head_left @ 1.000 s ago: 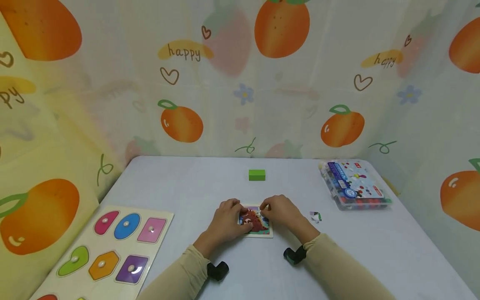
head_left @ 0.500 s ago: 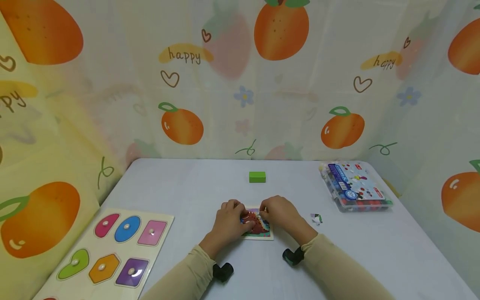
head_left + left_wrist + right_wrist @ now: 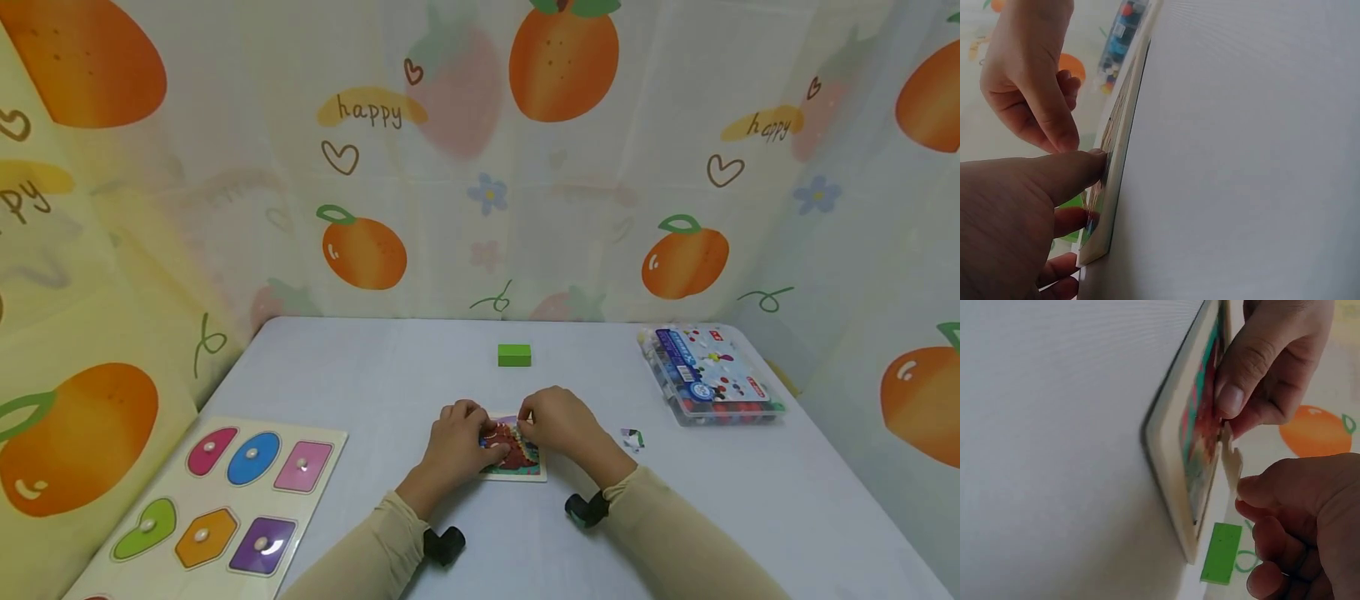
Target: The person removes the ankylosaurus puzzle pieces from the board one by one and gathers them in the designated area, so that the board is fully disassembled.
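A small framed jigsaw puzzle (image 3: 513, 458) with a reddish-brown animal picture lies at the middle of the table. My left hand (image 3: 450, 446) holds it by the left side, its thumb on the picture and other fingers at the frame's edge. Over the upper right part, my right hand (image 3: 562, 421) pinches a thin puzzle piece (image 3: 1232, 462) between thumb and index finger. In the right wrist view the piece is tilted up from the picture, its upper end close to the left fingertips. Loose puzzle pieces (image 3: 632, 438) lie to the right of my right hand.
A green block (image 3: 514, 356) stands behind the puzzle. At the left is a knobbed shape board (image 3: 191, 492) with coloured shapes. A clear plastic case (image 3: 708, 375) with a printed lid sits at the back right. A patterned curtain (image 3: 562, 183) hangs behind the table.
Both hands stay at the puzzle with almost no movement. The right hand shifts very slightly over the upper right part. The head view has tipped up a little since the first frame.
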Demonstrator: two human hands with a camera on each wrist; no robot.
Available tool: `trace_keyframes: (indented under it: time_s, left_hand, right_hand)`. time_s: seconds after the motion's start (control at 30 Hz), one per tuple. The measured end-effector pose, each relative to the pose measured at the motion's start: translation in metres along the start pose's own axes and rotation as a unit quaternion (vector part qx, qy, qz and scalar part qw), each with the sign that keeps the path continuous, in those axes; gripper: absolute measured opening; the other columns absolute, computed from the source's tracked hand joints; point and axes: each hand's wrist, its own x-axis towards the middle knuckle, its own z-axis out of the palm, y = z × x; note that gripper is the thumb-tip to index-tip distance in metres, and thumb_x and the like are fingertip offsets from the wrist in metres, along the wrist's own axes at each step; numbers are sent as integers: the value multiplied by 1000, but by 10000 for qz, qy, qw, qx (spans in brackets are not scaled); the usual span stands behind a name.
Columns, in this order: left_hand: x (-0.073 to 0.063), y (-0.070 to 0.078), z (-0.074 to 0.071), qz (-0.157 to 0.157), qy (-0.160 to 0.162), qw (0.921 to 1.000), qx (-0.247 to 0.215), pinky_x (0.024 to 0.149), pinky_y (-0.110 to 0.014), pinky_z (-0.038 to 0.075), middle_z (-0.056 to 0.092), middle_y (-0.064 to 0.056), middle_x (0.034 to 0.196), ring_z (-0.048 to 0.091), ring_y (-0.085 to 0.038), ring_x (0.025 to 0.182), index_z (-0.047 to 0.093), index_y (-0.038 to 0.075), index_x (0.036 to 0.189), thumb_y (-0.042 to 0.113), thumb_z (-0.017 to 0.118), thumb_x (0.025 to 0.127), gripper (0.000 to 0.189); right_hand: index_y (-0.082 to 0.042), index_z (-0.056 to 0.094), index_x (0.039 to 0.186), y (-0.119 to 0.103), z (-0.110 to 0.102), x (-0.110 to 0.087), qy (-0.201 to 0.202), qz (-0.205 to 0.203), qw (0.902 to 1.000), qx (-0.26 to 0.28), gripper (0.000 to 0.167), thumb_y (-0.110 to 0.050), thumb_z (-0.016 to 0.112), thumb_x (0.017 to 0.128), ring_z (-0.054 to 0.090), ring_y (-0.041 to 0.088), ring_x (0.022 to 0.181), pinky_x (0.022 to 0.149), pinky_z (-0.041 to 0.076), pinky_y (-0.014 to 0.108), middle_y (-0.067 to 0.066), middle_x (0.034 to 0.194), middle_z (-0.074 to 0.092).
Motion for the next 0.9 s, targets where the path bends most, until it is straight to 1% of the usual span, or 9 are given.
trace_keyframes:
  time_s: [0.13, 0.2, 0.27, 0.37, 0.53, 0.63, 0.73, 0.8, 0.9]
  left_hand:
    - [0, 0, 0, -23, 10, 10000, -40, 88, -48, 40, 52, -7, 112, 46, -29, 107, 65, 13, 96, 41, 79, 80, 36]
    - [0, 0, -1, -42, 21, 10000, -20, 88, -48, 41, 52, -7, 113, 46, -29, 107, 66, 13, 100, 42, 79, 80, 38]
    - [0, 0, -1, -59, 16, 10000, -22, 89, -48, 41, 52, -7, 114, 46, -29, 108, 66, 13, 103, 42, 79, 81, 39]
    - [0, 0, -2, -95, 5, 9999, -64, 90, -48, 40, 52, -8, 116, 46, -29, 110, 66, 14, 106, 43, 79, 81, 41]
    - [1, -1, -3, -121, -39, 9999, -91, 91, -47, 39, 52, -7, 116, 45, -28, 110, 65, 15, 108, 43, 78, 81, 41]
    - [1, -2, -3, -106, -47, 9999, -52, 91, -47, 39, 52, -6, 116, 45, -27, 109, 65, 15, 108, 43, 78, 81, 41]
    - [2, -3, -1, -92, -65, 9999, -62, 91, -47, 40, 52, -7, 117, 45, -27, 109, 65, 15, 109, 43, 78, 82, 41]
    - [1, -3, 0, -81, -75, 9999, -47, 91, -47, 40, 52, -7, 117, 46, -27, 109, 65, 15, 109, 43, 78, 82, 41]
    - [1, -4, 3, -105, -98, 9999, -39, 91, -47, 40, 53, -7, 118, 46, -27, 110, 64, 16, 109, 44, 78, 82, 41]
  right_hand:
    - [-17, 74, 80, 0, -9, -2, 19, 11, 10000, 27, 10, -25, 72, 85, 49, 9, 60, 56, 43, 29, -10, 68, 59]
    - [-17, 74, 80, 3, -17, -6, 4, 107, 9999, 136, 9, -24, 72, 85, 49, 10, 60, 56, 43, 29, -10, 68, 58]
    - [-17, 74, 80, 11, -24, -11, 12, 197, 9994, 286, 8, -24, 72, 84, 49, 12, 61, 56, 43, 30, -10, 67, 57]
    - [-17, 74, 82, 32, -30, -20, 21, 424, 9982, 417, 8, -24, 73, 85, 49, 13, 63, 57, 43, 30, -8, 66, 56]
    - [-16, 75, 86, 69, -32, -40, -48, 761, 9958, 506, 7, -22, 72, 87, 48, 15, 64, 56, 42, 30, -5, 67, 55]
    - [-15, 75, 88, 84, -30, -51, -161, 873, 9941, 632, 7, -21, 71, 88, 48, 15, 66, 57, 42, 30, -4, 69, 55]
    - [-15, 75, 89, 94, -28, -59, -233, 952, 9923, 756, 6, -19, 70, 89, 48, 15, 67, 59, 43, 31, -4, 71, 56]
    - [-15, 75, 90, 98, -28, -63, -273, 1005, 9912, 812, 6, -18, 71, 89, 49, 15, 68, 61, 43, 31, -5, 72, 58]
    - [-15, 77, 89, 101, -27, -66, -315, 980, 9911, 841, 6, -17, 72, 88, 51, 15, 69, 64, 45, 32, -5, 75, 62]
